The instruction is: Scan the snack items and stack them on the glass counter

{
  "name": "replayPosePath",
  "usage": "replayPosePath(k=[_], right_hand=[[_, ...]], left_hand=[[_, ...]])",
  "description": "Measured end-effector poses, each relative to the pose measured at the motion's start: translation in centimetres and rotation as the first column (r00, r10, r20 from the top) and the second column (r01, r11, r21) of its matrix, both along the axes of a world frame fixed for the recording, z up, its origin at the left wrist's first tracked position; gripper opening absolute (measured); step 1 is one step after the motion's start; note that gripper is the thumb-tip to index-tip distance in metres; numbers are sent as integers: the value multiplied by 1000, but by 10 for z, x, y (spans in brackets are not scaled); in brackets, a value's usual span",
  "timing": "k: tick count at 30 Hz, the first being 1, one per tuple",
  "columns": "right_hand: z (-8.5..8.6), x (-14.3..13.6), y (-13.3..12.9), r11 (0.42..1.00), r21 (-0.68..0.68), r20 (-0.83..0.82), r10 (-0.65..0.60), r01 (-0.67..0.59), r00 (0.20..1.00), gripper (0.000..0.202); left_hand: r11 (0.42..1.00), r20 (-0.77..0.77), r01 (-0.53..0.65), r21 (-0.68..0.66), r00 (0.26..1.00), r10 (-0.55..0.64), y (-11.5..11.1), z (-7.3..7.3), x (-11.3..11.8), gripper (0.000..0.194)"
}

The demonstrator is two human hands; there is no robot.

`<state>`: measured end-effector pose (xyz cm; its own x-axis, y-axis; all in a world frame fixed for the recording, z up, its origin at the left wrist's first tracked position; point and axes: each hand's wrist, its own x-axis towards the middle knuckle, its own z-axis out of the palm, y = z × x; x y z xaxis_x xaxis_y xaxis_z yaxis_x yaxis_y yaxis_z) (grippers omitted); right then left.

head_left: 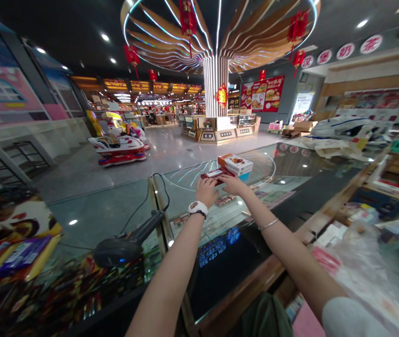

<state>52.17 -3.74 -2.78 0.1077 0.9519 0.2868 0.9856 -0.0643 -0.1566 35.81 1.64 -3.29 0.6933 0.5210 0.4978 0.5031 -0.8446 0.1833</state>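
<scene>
On the glass counter (181,201) lies a flat dark red packet (213,174) with a white label. My left hand (207,191) touches its near left edge, fingers spread. From the right, my right hand (232,184) reaches over the packet's right part with its fingers extended. Just behind my right hand is a small stack of boxes, with an orange and white box (237,164) on top and a blue one (244,176) showing below. A white watch is on my left wrist and a thin bracelet on my right.
A black barcode scanner (118,250) with a cable stands left of my left arm. Wrapped snacks (24,255) fill the lower left. Plastic bags (364,267) and boxes lie at the right. A red and white ride (120,145) stands beyond the counter.
</scene>
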Motion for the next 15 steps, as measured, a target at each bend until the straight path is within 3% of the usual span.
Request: replayPosePath(k=[5,11,15], right_hand=[[-15,3,0,990,-133,-63,-54,45,997,81],[-15,7,0,999,-35,-78,-5,2,997,75],[-5,0,-2,997,74,-46,18,-14,999,58]], left_hand=[[1000,-20,-4,-31,1000,4,0,-5,0,53],[1000,-14,-16,-15,1000,16,-1,-2,2,52],[982,8,-190,-13,982,190,0,1,1,32]])
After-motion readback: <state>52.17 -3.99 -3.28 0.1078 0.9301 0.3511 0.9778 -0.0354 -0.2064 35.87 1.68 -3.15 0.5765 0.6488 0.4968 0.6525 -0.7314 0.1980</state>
